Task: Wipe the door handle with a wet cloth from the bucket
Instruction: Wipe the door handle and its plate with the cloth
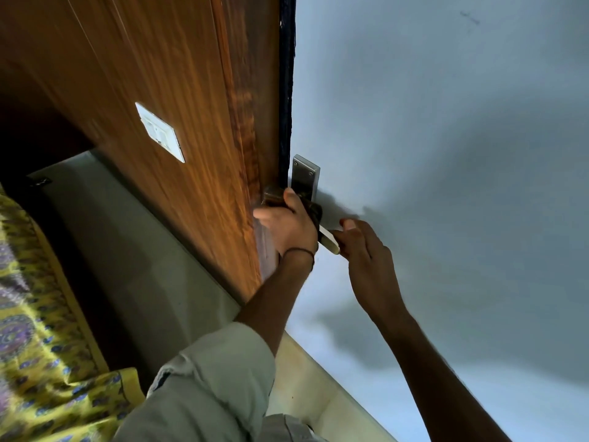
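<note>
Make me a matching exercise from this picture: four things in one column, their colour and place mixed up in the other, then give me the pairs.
Things
1 cloth
2 switch plate
3 door lever
4 patterned fabric

Colour and place
A yellow, at the lower left
B pale tip, pinched by the right hand
C dark, gripped in the left hand
D white, on the wood-grain panel

Pairs: 1-C, 2-D, 3-B, 4-A
</note>
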Demonstrator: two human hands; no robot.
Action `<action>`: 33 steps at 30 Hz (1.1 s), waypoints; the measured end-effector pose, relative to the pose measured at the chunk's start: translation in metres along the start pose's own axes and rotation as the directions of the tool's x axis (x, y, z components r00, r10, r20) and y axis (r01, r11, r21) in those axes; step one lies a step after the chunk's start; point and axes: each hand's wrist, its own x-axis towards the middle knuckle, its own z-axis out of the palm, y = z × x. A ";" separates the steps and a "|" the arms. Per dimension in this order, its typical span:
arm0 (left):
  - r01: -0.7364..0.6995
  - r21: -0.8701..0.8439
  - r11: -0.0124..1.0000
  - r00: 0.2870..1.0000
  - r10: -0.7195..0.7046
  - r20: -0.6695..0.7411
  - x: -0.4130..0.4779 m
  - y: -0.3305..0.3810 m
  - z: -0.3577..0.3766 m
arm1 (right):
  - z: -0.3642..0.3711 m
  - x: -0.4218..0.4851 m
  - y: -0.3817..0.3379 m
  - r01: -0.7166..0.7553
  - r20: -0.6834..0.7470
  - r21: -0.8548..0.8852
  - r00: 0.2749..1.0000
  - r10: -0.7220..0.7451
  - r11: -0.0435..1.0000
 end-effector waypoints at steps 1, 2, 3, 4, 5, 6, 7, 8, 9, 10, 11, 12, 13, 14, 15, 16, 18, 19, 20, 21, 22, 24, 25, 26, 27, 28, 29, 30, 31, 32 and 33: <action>0.026 0.042 0.999 0.999 -0.025 -0.022 0.009 0.003 0.002 | -0.001 0.001 -0.001 -0.001 0.010 0.017 1.000 0.001 1.000; 0.060 0.085 0.995 0.998 -0.057 -0.041 0.018 0.005 0.002 | -0.002 0.001 -0.001 -0.005 0.020 0.035 1.000 0.004 0.999; 0.078 0.123 0.989 0.996 -0.071 -0.059 0.025 0.008 0.002 | -0.003 0.001 -0.002 -0.011 0.029 0.047 1.000 0.010 0.999; 0.083 0.162 0.983 0.995 -0.073 -0.069 0.030 0.008 0.004 | -0.004 0.001 -0.003 -0.020 0.034 0.054 0.999 0.018 0.998; 0.082 0.189 0.978 0.995 -0.069 -0.073 0.031 0.008 0.004 | -0.004 0.001 -0.003 -0.027 0.038 0.060 0.999 0.024 0.998; 0.079 0.199 0.977 0.995 -0.064 -0.080 0.030 0.006 0.005 | -0.005 0.001 -0.002 -0.030 0.038 0.066 0.999 0.028 0.997; 0.087 0.160 0.983 0.994 -0.075 -0.081 0.026 0.005 0.005 | -0.005 0.001 -0.001 -0.033 0.037 0.074 0.999 0.031 0.997; 0.112 0.099 0.989 0.992 -0.105 -0.068 0.020 0.004 0.005 | -0.006 0.001 0.001 -0.038 0.039 0.082 0.999 0.035 0.996; 0.121 0.064 0.991 0.991 -0.117 -0.056 0.012 0.002 0.005 | -0.006 0.000 0.003 -0.040 0.047 0.086 0.998 0.037 0.995; 0.109 0.051 0.993 0.993 -0.107 -0.041 0.003 0.003 0.004 | -0.006 0.000 0.004 -0.041 0.057 0.085 0.998 0.036 0.996; 0.096 0.054 0.994 0.995 -0.095 -0.031 -0.008 0.002 0.004 | -0.006 0.000 0.005 -0.044 0.065 0.086 0.997 0.039 0.995; 0.092 0.060 0.994 0.996 -0.090 -0.027 -0.019 0.000 0.004 | -0.007 0.001 0.006 -0.049 0.072 0.092 0.997 0.042 0.995; 0.088 0.058 0.994 0.996 -0.086 -0.034 -0.029 -0.003 0.004 | -0.008 0.001 0.007 -0.052 0.077 0.097 0.996 0.044 0.994; 0.083 0.071 0.994 0.996 -0.079 -0.049 -0.038 -0.007 0.005 | -0.009 0.002 0.008 -0.047 0.082 0.092 0.996 0.040 0.995; 0.080 0.087 0.993 0.996 -0.075 -0.057 -0.045 -0.012 0.007 | -0.011 0.002 0.009 -0.034 0.090 0.079 0.996 0.026 0.996; 0.077 0.102 0.992 0.996 -0.071 -0.057 -0.050 -0.016 0.009 | -0.012 0.003 0.009 -0.020 0.099 0.066 0.995 0.013 0.998; 0.104 0.095 0.990 0.993 -0.098 -0.062 -0.053 -0.015 0.011 | -0.014 0.003 0.009 -0.014 0.109 0.059 0.994 0.007 0.998; 0.123 0.074 0.990 0.991 -0.118 -0.066 -0.050 -0.011 0.011 | -0.015 0.005 0.009 -0.018 0.115 0.058 0.993 0.011 0.998; 0.146 0.057 0.988 0.988 -0.143 -0.065 -0.046 -0.006 0.011 | -0.015 0.006 0.009 -0.020 0.121 0.064 0.993 0.012 0.998; 0.171 0.033 0.985 0.984 -0.169 -0.061 -0.040 -0.001 0.010 | -0.015 0.007 0.009 -0.024 0.126 0.071 0.992 0.015 0.997; 0.197 0.013 0.980 0.979 -0.196 -0.054 -0.033 0.003 0.011 | -0.014 0.007 0.009 -0.027 0.126 0.073 0.992 0.017 0.997; 0.224 -0.021 0.974 0.974 -0.224 -0.037 -0.019 0.008 0.011 | -0.013 0.008 0.008 -0.013 0.114 0.078 0.993 0.004 0.997; 0.240 -0.042 0.970 0.970 -0.242 -0.033 -0.011 0.010 0.010 | -0.012 0.008 0.009 -0.004 0.110 0.077 0.994 -0.004 0.997; 0.242 -0.046 0.969 0.968 -0.245 -0.048 -0.003 0.012 0.010 | -0.012 0.008 0.010 -0.003 0.108 0.074 0.994 -0.005 0.997; 0.233 -0.023 0.972 0.971 -0.234 -0.048 0.006 0.013 0.010 | -0.012 0.008 0.010 -0.004 0.104 0.070 0.995 -0.003 0.998; 0.227 -0.007 0.974 0.973 -0.227 -0.032 0.014 0.014 0.009 | -0.011 0.009 0.010 -0.008 0.101 0.067 0.995 0.001 0.998; 0.221 -0.011 0.975 0.975 -0.221 -0.030 0.021 0.015 0.008 | -0.011 0.009 0.009 -0.013 0.103 0.067 0.995 0.006 0.998; 0.209 -0.004 0.978 0.977 -0.209 -0.031 0.025 0.017 0.007 | -0.011 0.009 0.009 -0.018 0.103 0.072 0.995 0.010 0.997; 0.224 -0.022 0.974 0.974 -0.224 -0.012 0.027 0.018 0.005 | -0.011 0.009 0.008 -0.025 0.102 0.075 0.995 0.017 0.997; 0.247 -0.025 0.969 0.969 -0.246 0.023 0.029 0.018 0.003 | -0.011 0.010 0.008 -0.028 0.102 0.076 0.995 0.021 0.997; 0.256 -0.019 0.966 0.966 -0.256 0.033 0.030 0.017 0.002 | -0.011 0.010 0.008 -0.027 0.105 0.075 0.994 0.019 0.997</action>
